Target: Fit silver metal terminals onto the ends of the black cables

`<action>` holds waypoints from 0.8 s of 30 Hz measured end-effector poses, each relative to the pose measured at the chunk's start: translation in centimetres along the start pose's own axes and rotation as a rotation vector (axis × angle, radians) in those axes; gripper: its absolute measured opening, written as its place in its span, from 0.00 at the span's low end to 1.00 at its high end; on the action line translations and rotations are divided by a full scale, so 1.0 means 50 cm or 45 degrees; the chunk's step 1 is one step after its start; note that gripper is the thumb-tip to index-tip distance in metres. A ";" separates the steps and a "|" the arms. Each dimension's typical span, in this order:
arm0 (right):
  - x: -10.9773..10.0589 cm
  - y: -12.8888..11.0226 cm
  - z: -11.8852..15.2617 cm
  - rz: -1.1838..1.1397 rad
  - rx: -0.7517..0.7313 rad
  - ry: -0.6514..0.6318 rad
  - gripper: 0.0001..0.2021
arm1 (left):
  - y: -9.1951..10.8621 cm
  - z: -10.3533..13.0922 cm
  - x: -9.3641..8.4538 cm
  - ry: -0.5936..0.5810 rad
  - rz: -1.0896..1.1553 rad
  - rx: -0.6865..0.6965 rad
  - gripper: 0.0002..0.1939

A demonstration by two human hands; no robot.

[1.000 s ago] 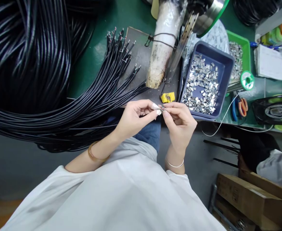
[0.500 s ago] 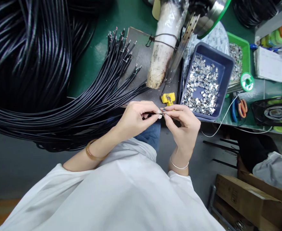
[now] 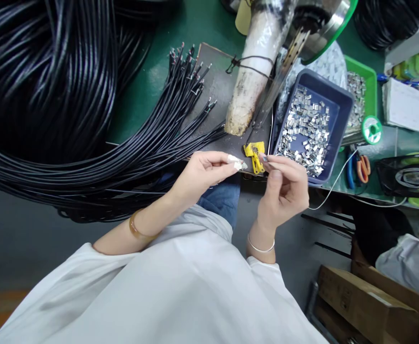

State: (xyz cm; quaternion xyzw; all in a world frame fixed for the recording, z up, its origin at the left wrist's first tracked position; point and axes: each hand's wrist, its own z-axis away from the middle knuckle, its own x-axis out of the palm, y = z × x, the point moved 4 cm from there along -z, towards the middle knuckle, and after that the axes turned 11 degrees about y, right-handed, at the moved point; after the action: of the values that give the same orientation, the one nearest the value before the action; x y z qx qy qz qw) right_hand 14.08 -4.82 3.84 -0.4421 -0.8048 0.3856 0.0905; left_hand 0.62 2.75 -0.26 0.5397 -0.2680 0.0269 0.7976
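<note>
**While the left hand (image 3: 202, 176) keeps its pinch, the right hand (image 3: 286, 190) is now apart from it**

Clock centred on the pinched part, 12 pointing away from the body.

Change: 0.5 s ago the fingertips of the 2 hands met at the part. Now there's a gap, and the right hand sits at 4 o'clock. The yellow holder (image 3: 254, 149) at 1 o'clock shows more of its slotted arm through that gap; fingers hid most of it before.

Left: thumb and forefinger pressed together, white wraps (image 3: 233, 158) on the tips, gripping a small metal piece (image 3: 244, 166). Its shiny end pokes out toward 3 o'clock, over the near edge of the bench. Too small to say whether a wire runs back into the palm.

Right: fingers curled, thumb tip looks apart from forefinger tip. Can't make out whether anything tiny sits between them.

Meaning, my read: this goes from a 2-hand fiddle to a 1-hand hold. The piece now depends on the left pinch alone, so a slip or twist there is the likely weak point.

Around it: blue bin (image 3: 340, 110) at 2 o'clock, near the right fingers, loose metal clips (image 3: 313, 157) spread inside. Black cable bundle (image 3: 170, 119) at 10, stripped ends up by 11. Film-wrapped pipe (image 3: 247, 95) at 12, above the dark board. Orange-handled pliers (image 3: 364, 167) at 3, well apart.
</note>
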 end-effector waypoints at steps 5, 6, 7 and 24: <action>0.008 -0.019 0.009 0.013 -0.221 -0.033 0.12 | 0.017 -0.006 0.008 0.063 -0.075 0.138 0.03; 0.010 -0.020 0.010 0.032 -0.243 -0.052 0.12 | 0.020 -0.007 0.010 0.069 -0.090 0.162 0.03; 0.011 -0.018 0.011 0.031 -0.240 -0.056 0.12 | 0.023 -0.008 0.012 0.073 -0.103 0.182 0.03; 0.025 0.010 0.012 0.083 -0.291 -0.102 0.09 | 0.026 -0.020 0.011 0.081 -0.164 0.237 0.03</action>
State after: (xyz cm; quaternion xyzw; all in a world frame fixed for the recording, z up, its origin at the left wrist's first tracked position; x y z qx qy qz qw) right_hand 13.34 -4.01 2.83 -0.4597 -0.8317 0.3115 -0.0052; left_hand 1.08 4.04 0.82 0.6264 -0.2036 0.0176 0.7522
